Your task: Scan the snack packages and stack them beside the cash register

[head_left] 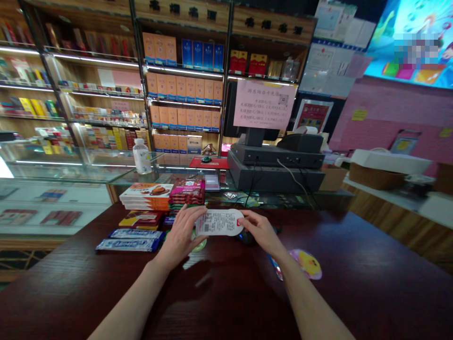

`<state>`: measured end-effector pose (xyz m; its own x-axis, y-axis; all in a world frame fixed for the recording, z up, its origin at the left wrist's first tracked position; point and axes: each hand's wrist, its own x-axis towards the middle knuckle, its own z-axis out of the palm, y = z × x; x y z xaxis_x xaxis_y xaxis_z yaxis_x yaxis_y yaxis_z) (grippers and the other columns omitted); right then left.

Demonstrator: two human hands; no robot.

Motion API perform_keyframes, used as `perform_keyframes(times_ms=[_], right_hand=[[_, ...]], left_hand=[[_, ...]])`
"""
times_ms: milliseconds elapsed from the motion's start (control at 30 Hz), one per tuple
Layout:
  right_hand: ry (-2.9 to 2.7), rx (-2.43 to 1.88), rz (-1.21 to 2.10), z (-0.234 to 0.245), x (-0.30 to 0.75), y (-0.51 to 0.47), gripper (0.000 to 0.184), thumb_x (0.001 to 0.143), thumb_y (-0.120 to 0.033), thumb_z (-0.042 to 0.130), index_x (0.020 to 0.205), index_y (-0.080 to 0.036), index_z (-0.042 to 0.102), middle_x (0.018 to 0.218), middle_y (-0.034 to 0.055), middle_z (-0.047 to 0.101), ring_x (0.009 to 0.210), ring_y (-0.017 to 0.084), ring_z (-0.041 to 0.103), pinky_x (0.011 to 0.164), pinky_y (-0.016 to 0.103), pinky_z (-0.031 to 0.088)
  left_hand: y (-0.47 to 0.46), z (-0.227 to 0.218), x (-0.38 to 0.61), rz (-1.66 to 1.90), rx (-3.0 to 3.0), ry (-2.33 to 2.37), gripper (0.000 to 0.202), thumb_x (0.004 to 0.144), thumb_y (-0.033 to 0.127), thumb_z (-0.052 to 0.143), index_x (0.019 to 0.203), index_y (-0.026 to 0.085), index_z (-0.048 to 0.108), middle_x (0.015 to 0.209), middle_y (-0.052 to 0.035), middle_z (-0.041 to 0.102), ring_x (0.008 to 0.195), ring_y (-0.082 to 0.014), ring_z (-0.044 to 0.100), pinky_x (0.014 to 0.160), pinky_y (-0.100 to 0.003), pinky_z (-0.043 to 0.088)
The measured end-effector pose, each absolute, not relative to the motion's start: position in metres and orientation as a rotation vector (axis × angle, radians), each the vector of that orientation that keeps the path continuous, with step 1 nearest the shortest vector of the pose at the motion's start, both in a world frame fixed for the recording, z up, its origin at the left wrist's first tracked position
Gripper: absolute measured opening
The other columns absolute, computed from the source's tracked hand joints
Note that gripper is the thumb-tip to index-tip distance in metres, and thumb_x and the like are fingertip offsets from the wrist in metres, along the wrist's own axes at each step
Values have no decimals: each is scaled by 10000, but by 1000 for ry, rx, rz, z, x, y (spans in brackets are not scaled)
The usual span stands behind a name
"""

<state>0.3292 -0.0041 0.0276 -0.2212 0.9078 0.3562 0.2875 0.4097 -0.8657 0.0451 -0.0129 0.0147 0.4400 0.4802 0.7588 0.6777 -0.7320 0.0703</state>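
The person's left hand (180, 236) and right hand (262, 231) hold a printed paper slip (219, 223) between them, above the far part of a dark red wooden counter (226, 293). The left hand is closed around the slip's left end, with the fingers curled behind it. The right hand pinches the rounded right end between thumb and fingertips, its other fingers only loosely bent. The slip is spread nearly flat and faces the person; it looks like a receipt, though its print is too small to read from this view.

A black computer mouse (247, 237) lies just below the right hand. To the left of the left hand are two blue-and-white wrapped bars (129, 241), a yellow-and-red packet (140, 218), and stacks of orange packets (146, 196) and pink packets (187, 191). Near and to the right of the right hand lies a yellow-and-pink pouch (305, 263). Farther off stand a glass display case (63, 170), a water bottle (141, 157), a black till (276, 160) and shelves of boxed goods (184, 80).
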Motion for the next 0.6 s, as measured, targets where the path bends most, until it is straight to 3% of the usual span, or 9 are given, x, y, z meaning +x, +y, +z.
perform_keyframes(times_ms=[200,433,600], right_hand=[[-1585,-1053,871,28,325,-5,385,874,-466,631,1106,-168,706,721,4,704,611,144,616,629,252,478],[-1510,-1062,831,31,320,-8,379,871,-459,629,1121,-177,674,774,16,719,635,160,669,614,247,483],[-1519,-1003,793,25,313,-9,365,889,-431,626,1167,-197,660,866,26,729,675,162,687,685,274,527]], left_hand=[[-13,12,47,-1241,-2480,-1144,769,901,412,648,1542,279,244,1535,-138,432,1417,-279,428,1167,-508,376],[-11,12,47,-1402,-2543,-1329,541,967,413,535,1478,294,404,1361,-97,600,1252,-241,575,1075,-433,458],[-10,12,48,-1630,-2509,-1446,494,954,413,547,1418,264,462,1334,-81,637,1204,-208,621,1064,-381,473]])
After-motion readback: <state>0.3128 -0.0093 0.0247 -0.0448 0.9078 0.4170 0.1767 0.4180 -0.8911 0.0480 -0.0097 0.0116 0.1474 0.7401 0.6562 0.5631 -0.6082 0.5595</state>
